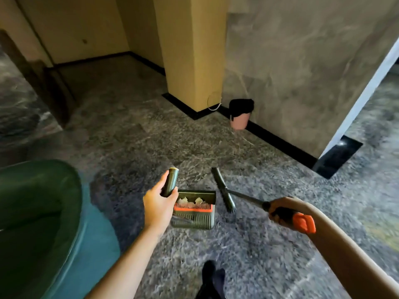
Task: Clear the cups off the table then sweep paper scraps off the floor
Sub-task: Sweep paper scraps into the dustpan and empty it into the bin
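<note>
Our left hand (158, 201) curled round the handle of the dustpan (194, 222), which sat below it with pale scraps (190, 200) inside; whether the pan touched the floor we could not tell. Our right hand (280, 210) gripped the broom (223, 192) near its orange end, the head just right of the pan, apart from it. The bin (239, 119) stood well ahead and rightward against the wall (302, 72); emptying, we judged, fell to the left hand.

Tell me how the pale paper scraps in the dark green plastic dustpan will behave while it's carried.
The pale paper scraps look small and crumpled, so they are probably very light and apt to flutter out. They lie loose in the dark green plastic dustpan and would likely slide if it tilts.
</note>
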### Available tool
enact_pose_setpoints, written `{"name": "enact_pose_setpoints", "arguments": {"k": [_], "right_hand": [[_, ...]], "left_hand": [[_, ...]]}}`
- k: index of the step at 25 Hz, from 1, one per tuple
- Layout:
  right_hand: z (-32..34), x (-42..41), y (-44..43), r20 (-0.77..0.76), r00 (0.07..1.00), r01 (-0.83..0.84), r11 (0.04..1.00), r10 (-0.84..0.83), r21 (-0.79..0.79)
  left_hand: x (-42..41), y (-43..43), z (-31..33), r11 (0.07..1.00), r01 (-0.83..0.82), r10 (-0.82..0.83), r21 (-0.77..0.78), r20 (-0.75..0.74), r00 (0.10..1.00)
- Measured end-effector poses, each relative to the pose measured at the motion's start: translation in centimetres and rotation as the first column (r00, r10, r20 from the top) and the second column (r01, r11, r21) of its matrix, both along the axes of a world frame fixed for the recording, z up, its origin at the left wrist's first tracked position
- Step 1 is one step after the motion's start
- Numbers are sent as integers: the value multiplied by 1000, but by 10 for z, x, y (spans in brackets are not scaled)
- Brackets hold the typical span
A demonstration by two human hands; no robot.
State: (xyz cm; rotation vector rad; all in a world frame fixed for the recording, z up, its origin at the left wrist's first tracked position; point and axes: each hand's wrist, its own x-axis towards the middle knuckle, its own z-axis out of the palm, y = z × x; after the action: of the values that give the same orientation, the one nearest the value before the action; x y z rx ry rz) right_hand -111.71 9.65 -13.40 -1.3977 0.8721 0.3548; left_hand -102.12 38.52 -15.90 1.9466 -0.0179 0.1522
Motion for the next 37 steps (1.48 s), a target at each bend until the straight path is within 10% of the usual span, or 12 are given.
{"name": "enact_pose_setpoints", "arguments": {"k": [26, 37], "right_hand": [[-20, 854, -341, -112, 781, 621, 744, -615, 246], [-98, 1100, -327, -259, 506, 856, 516, -823, 33]], "left_hand": [[987, -413, -1, 845, 522, -516, 116, -81, 853], [1312, -521, -55, 402, 899, -867, 173, -243, 434]]}}
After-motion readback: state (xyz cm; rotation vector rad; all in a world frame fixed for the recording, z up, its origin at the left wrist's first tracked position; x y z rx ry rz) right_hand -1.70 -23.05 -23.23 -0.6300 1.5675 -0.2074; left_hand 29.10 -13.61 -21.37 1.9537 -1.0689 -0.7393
